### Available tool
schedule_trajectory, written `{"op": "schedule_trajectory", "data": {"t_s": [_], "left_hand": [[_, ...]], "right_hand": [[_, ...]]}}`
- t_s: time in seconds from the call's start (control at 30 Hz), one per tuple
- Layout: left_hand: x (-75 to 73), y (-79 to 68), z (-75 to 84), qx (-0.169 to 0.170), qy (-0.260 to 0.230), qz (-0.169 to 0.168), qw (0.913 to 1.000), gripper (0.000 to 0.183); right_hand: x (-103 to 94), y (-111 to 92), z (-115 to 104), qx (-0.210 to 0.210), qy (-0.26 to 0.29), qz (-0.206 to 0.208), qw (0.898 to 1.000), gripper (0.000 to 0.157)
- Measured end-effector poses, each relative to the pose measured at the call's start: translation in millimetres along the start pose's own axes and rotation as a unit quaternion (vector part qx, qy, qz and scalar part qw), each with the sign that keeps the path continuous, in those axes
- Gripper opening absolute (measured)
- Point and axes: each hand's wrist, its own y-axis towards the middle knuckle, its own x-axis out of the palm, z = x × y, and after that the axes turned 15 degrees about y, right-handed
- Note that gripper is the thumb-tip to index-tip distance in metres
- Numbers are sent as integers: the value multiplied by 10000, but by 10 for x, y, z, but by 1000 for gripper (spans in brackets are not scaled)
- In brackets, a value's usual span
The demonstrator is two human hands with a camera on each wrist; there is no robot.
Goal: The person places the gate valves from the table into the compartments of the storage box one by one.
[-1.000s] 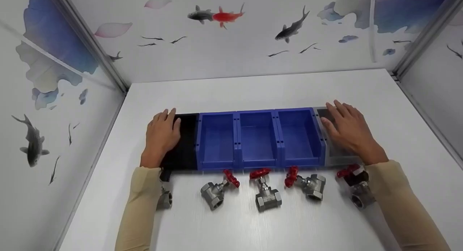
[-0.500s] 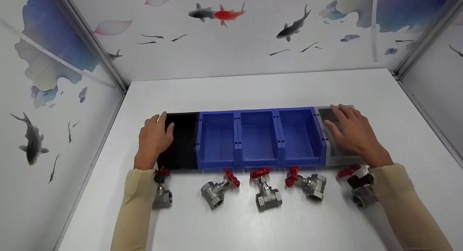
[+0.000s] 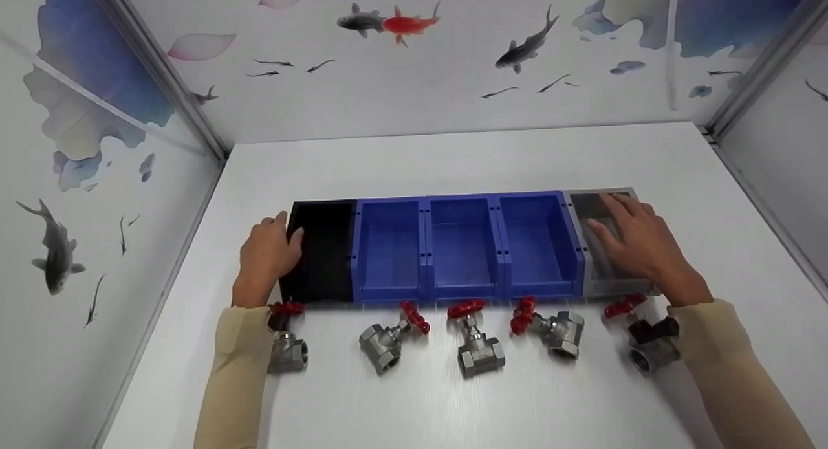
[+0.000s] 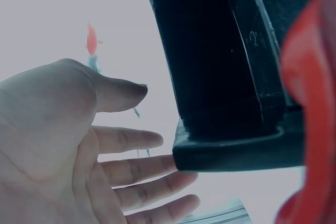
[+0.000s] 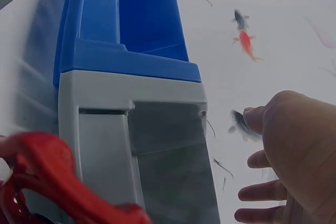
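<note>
A row of joined bins spans the table in the head view: a black bin (image 3: 326, 255) at the left, blue bins (image 3: 460, 242) in the middle, a grey bin (image 3: 605, 286) at the right. At the black bin's outer left side is my left hand (image 3: 266, 255), thumb by the rim and fingers extended. The left wrist view shows its palm (image 4: 47, 145) holding nothing. Over the grey bin's right part lies my right hand (image 3: 640, 245), fingers stretched forward. In the right wrist view, that hand (image 5: 307, 156) is beside the grey bin with nothing gripped.
Several metal valves with red handwheels lie before the bins, including a middle valve (image 3: 479, 345), a left valve (image 3: 291, 352) and a right valve (image 3: 650, 352), partly behind the right sleeve. A white wall (image 3: 414, 99) with painted fish stands behind the table.
My left hand has moved left and slightly nearer, off the black bin's top to its outer side, uncovering the left valve. My right hand has shifted slightly right. The bins stay in place.
</note>
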Motion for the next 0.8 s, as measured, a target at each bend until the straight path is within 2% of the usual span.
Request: {"op": "schedule_trajectory", "data": {"t_s": [0.33, 0.8], "left_hand": [[27, -33, -48, -15, -18, -293, 9996, 53], [62, -53, -59, -55, -197, -416, 9989, 41]], "right_hand": [[-24, -57, -25, 165, 7, -31, 9999, 61], [-80, -161, 1, 399, 7, -17, 9992, 61]]}}
